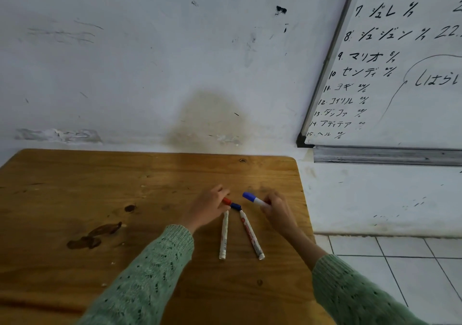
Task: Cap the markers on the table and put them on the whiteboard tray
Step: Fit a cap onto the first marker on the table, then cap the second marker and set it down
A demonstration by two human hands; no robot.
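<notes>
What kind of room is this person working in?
Probably a classroom or study room: a wall-mounted whiteboard carries a handwritten numbered list, with a tray under it, beside a worn wooden table holding markers.

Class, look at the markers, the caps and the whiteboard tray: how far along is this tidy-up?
Done: the blue-capped marker in the right hand looks capped. In hand: the left hand is at a red cap; a dark blue cap lies beside it. Left: two markers lie on the table, and the whiteboard tray shows no markers.
</notes>
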